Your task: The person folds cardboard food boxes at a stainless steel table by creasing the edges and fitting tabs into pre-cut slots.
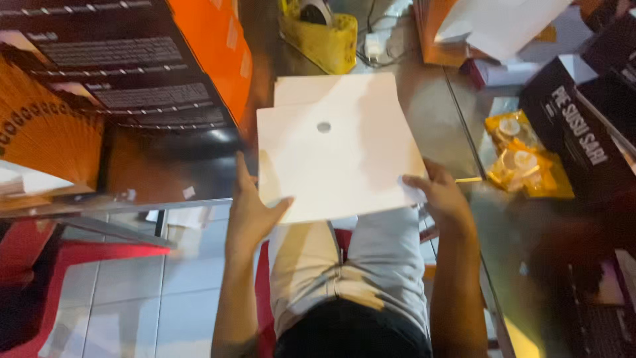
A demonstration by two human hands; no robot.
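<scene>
From the head camera, the left hand [250, 209] grips the lower left edge of a white cardboard sheet [338, 156] with a small round hole, thumb curled over its corner. The right hand [442, 195] pinches the lower right corner, fingers closed on it. The sheet lies over the surface [430, 113], above the person's lap. Behind it sits a yellow tape dispenser [321, 33]; to the right, what may be yellow snack packets [527, 166], somewhat blurred.

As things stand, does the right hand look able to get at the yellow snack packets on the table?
Probably yes. The right hand grips the white card sheet at its right edge, and the yellow snack packets lie just to its right, with only bare table between. The hand would have to let go of the sheet first.
</scene>
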